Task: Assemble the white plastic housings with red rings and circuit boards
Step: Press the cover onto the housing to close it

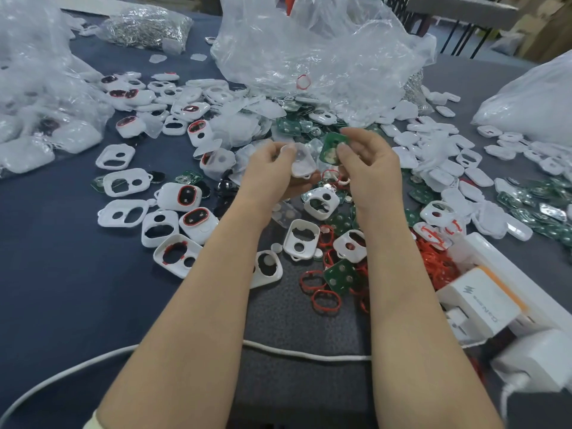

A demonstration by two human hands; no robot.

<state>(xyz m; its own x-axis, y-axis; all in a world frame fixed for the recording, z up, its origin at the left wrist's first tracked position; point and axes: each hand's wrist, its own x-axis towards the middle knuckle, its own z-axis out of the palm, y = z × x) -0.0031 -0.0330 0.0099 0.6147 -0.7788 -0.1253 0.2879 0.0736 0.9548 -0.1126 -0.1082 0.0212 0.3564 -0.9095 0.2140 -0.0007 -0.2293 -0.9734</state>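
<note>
My left hand point(270, 168) grips a translucent white housing piece point(302, 162) above the middle of the table. My right hand point(365, 159) pinches a green circuit board point(332, 148) right beside it; the two parts are close but I cannot tell if they touch. A small white piece with a red ring point(335, 178) shows just under my right hand. White housings point(301, 238) lie all around, some with red rings fitted point(187, 195). Loose red rings point(325, 300) and more green boards point(340, 275) lie near my right forearm.
Large clear plastic bags point(315, 51) stand behind the pile, and more at the left point(37, 88) and right point(532, 100). A white power strip with chargers point(483, 301) sits at the right. A white cable point(297, 352) runs under my forearms. A bag of metal parts point(145, 24) lies far left.
</note>
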